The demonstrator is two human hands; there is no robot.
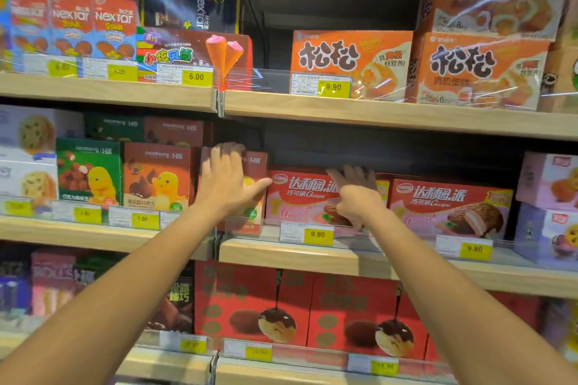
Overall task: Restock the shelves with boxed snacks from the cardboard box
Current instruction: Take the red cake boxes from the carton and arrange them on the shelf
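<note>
Both my arms reach up to the middle shelf (312,255). My left hand (225,180) lies flat with spread fingers on the front of a brown snack box (255,197) standing upright at the shelf joint. Its thumb points right toward a red and pink chocolate pie box (300,197). My right hand (356,194) rests on that pie box, fingers over its top edge and front; how tightly they curl is unclear. The cardboard box is not in view.
More brown and green snack boxes (156,176) stand left of my left hand. A second pie box (450,208) lies to the right. Orange boxes (350,64) fill the upper shelf, red boxes (250,306) the lower one. Dark free space shows above the pie boxes.
</note>
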